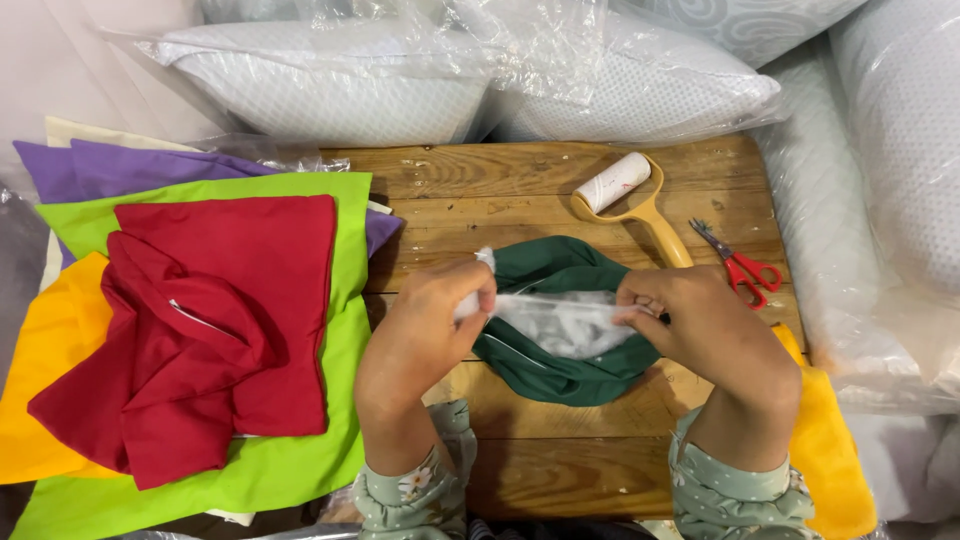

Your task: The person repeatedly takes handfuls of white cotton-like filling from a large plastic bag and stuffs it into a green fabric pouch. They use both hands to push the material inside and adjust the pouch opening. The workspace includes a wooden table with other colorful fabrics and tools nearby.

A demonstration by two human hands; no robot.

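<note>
Sleeves: pale green with small flowers, at the bottom edge of the frame, one on each forearm.
Left hand [437, 318]: centre of the frame, fingers pinched together on the left end of a white filling [565, 322].
Right hand [700, 325]: right of centre, fingers curled shut on the other end of the same filling, at the mouth of the cover.
Green cover [545, 365]: dark green fabric, crumpled on the worktop [560, 465] between and under both hands; its opening faces up.
White filling: stretched between the two hands, lying over the open cover, touching it.
Progress: by my reading the filling is only partly inside; most of it shows above the opening, so the stuffing and the closing are left to do.
Yellow cloth [830, 450]: lower right, beside the right forearm.
Stack of covers: left of the frame, a red one [220, 330] on top with its zip open, over lime green [300, 470], orange [50, 380] and purple [120, 165].
Lint roller [625, 195]: yellow handle, white roll, above the green cover.
Scissors [738, 262]: red handles, right of the roller.
Pillows [400, 80]: white, in clear plastic, along the top and right edges.
</note>
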